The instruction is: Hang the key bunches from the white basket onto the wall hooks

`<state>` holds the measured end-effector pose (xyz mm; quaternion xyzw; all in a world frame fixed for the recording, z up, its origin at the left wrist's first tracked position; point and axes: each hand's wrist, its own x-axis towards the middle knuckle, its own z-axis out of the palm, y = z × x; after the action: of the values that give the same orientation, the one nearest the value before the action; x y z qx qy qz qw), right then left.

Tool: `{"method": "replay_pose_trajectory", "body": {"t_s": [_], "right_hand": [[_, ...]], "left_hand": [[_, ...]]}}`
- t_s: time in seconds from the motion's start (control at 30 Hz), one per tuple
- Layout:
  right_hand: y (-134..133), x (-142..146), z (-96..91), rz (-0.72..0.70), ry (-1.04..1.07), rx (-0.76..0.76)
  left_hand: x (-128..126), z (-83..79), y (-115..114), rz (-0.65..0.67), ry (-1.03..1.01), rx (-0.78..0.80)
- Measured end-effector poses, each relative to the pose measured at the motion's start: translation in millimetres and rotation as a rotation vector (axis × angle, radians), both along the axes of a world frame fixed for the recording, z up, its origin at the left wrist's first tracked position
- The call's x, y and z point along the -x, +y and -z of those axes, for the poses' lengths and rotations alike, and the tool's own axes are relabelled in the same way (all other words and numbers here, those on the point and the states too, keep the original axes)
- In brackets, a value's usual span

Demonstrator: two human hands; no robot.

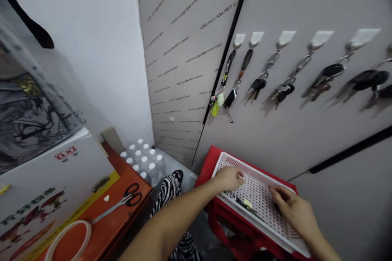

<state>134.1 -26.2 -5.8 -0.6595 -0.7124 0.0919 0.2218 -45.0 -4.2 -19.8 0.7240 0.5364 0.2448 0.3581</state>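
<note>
A shallow white perforated basket (259, 183) rests on a red stool (211, 159). Over the basket's left end is my left hand (229, 178), its fingers curled together; a small pale bit shows at the fingertips, too small to name. My right hand (294, 211) reaches in from the right side, thumb and fingers drawn together, and whatever they may hold is hidden. Along the basket's near side lie several keys (251, 208) with a pale yellow tag (248, 203).
Several key sets (259, 84) hang from white hooks (286, 37) on the grey panel ahead. On the orange table (122, 216) at left are scissors (122, 200), a tape roll (87, 228) and a printed box (58, 179). Capped bottles (147, 159) stand on the floor beyond.
</note>
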Motion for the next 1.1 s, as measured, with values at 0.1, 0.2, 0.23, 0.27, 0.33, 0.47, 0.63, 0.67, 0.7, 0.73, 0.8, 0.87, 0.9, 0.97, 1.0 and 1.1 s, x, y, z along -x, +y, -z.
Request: {"method": "replay_pose_trajectory", "body": {"t_s": [0.1,0.2,0.23,0.27,0.33,0.47,0.63,0.67,0.7,0.73,0.8,0.87,0.9,0.97,1.0,1.1], "right_hand": [[-2,2,0.0,-0.009,0.011,0.011],[-5,2,-0.9,-0.041,0.032,0.024],[-6,1,-1.6,-0.052,0.033,0.027],[-7,1,-2.3,-0.059,0.030,0.027],[-7,1,-4.0,-0.052,0.019,0.026],[-3,4,-12.7,-0.037,0.064,0.086],[13,8,-69.4,-0.160,0.219,0.241],[14,8,-89.6,-0.167,0.286,0.198],[14,7,-111.8,-0.178,0.380,0.098],[12,7,-135.0,-0.187,0.488,-0.050],[5,6,-179.5,-0.242,0.682,-0.331],[-4,4,-214.0,-0.333,0.819,-0.571],[-7,3,-225.8,-0.369,0.860,-0.633],[-8,1,-238.6,-0.419,0.909,-0.691],[-7,0,-240.9,-0.428,0.923,-0.694],[-1,-3,-240.5,-0.433,0.943,-0.682]], "left_hand": [[1,0.2,-1,-0.013,-0.016,-0.007],[0,2.3,-3,-0.024,-0.020,-0.019],[-1,3.5,-3,-0.027,-0.024,-0.026],[-2,4.6,-3,-0.030,-0.031,-0.031],[-5,5.6,-1,-0.047,-0.049,-0.013],[-13,-10.6,11,-0.123,-0.149,0.121],[-30,-87.1,31,0.022,-0.502,0.103],[-33,-108.9,32,0.063,-0.578,0.077],[-36,-131.7,32,0.122,-0.652,0.039],[-38,-154.7,30,0.174,-0.734,-0.014],[-42,-197.7,22,0.298,-0.869,-0.134],[-46,-231.7,13,0.420,-0.952,-0.231],[-49,-244.1,9,0.453,-0.976,-0.265],[-57,-259.4,5,0.499,-0.999,-0.304],[-60,-263.1,4,0.516,-1.000,-0.309],[-70,-264.8,8,0.556,-1.009,-0.305]]}}
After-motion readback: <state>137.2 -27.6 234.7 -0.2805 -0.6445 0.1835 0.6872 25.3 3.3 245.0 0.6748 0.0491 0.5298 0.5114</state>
